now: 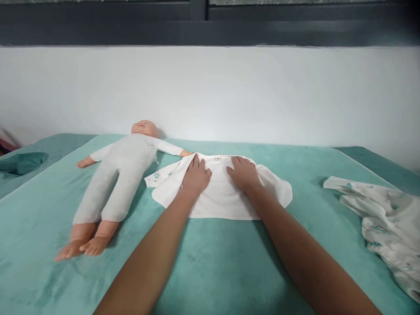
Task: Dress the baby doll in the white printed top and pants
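Note:
A small white baby shirt (pixel 223 201) lies spread on the green bed cover, its front opened out to both sides. A patterned sleeve (pixel 159 176) shows at its left. My left hand (pixel 196 175) rests on the shirt's left upper part, fingers stretched toward the neckline. On the right upper part lies my right hand (pixel 242 173), its fingers also extended and flat. A small printed label shows at the neckline between the hands. Beside the shirt, on the left, a baby doll (pixel 126 162) with a white cloth body lies on its back, one arm reaching the shirt's edge.
A crumpled white patterned baby garment (pixel 390 218) lies at the right edge. The green cover (pixel 213 267) spreads beneath everything. Behind it rises a white wall (pixel 229 96) with a dark window frame (pixel 131 26) above. Dark green fabric (pixel 24 162) lies at far left.

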Motion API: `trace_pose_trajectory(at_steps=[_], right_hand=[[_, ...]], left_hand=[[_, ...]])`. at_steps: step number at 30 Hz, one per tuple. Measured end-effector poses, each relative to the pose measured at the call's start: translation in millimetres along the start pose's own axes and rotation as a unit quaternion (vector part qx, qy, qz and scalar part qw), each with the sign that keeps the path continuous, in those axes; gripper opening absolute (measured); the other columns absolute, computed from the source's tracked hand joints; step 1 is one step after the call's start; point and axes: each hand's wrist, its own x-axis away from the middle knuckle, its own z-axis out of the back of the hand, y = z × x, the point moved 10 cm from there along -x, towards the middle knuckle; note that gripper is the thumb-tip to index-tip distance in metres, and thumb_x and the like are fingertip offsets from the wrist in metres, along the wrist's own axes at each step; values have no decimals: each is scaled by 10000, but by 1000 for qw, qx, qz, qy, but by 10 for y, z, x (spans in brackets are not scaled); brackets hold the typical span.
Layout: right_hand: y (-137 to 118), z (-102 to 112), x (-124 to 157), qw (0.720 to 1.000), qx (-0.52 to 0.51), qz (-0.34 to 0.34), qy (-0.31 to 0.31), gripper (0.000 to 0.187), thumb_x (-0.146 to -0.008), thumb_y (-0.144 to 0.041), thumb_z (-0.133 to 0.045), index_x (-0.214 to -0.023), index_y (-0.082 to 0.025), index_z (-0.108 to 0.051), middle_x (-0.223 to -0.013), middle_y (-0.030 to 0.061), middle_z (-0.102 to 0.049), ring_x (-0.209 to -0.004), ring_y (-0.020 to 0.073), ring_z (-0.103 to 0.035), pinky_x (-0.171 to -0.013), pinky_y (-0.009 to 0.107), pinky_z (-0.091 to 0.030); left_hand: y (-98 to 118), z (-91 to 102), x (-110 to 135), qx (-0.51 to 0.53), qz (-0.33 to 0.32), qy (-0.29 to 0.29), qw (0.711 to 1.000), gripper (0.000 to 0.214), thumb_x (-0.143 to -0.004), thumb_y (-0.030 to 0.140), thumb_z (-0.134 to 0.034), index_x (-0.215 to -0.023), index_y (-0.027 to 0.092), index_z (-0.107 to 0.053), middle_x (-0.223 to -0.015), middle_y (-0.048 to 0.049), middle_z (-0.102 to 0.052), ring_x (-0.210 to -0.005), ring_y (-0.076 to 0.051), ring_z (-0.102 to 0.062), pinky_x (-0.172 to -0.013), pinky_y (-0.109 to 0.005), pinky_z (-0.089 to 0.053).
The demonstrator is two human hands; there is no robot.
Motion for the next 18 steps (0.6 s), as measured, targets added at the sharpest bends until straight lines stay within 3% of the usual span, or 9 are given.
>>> trace_pose_trajectory(at_steps=[3, 6, 8, 10, 13, 15, 18], right_hand=[[-226, 22, 25, 997, -49, 66, 3, 329, -926, -238, -403, -1185, -168, -594, -1266, 133, -616, -1182, 285, -510, -1014, 404, -347], [-288, 197, 44, 985, -127, 110, 29, 324, -902, -197, -408, -1149, -191, -618, -1232, 95, -646, -1170, 243, -534, -1047, 366, -343], [23, 400, 41, 981, -175, 51, 70, 329, -895, -216, -406, -1147, -197, -617, -1213, 85, -658, -1131, 229, -565, -1027, 358, -376], [575, 583, 108, 974, -190, -64, 109, 326, -884, -249, -406, -1123, -198, -623, -1173, 90, -673, -1059, 236, -602, -952, 368, -429], [1346, 618, 352, 965, -136, -216, 64, 274, -841, -319, -466, -996, -193, -654, -1015, 102, -708, -920, 273, -630, -802, 383, -456], [1538, 464, 487, 964, -144, -224, -27, 253, -806, -372, -516, -903, -194, -665, -928, 88, -713, -862, 268, -631, -733, 356, -448], [1401, 287, 573, 958, -209, -166, -107, 264, -792, -407, -516, -848, -201, -671, -899, 44, -714, -827, 231, -620, -679, 300, -428]], left_hand=[[74, 88, 118, -7, -1, 23, 1000, 474, -952, 302, -380, -1382, 117, -450, -1553, -172, -336, -1428, -314, -315, -1129, -460, -331], [385, 97, 302, 27, -100, 7, 995, 412, -961, 319, -386, -1316, 156, -519, -1459, -128, -489, -1385, -269, -393, -1153, -434, -303], [642, 48, 452, 76, -190, -29, 978, 413, -976, 370, -378, -1316, 188, -524, -1450, -90, -509, -1385, -231, -398, -1178, -409, -268], [826, -10, 579, 111, -254, -65, 958, 441, -984, 433, -359, -1348, 227, -499, -1502, -59, -452, -1424, -213, -342, -1203, -428, -213], [909, -74, 641, 134, -283, -94, 945, 475, -990, 487, -317, -1380, 261, -467, -1552, -33, -378, -1464, -195, -262, -1225, -446, -128], [883, -95, 620, 141, -275, -102, 945, 489, -993, 491, -305, -1398, 257, -449, -1559, -29, -366, -1469, -179, -247, -1228, -424, -116], [856, -114, 597, 142, -272, -113, 945, 507, -992, 503, -299, -1411, 252, -437, -1571, -29, -343, -1474, -175, -233, -1226, -411, -108]])
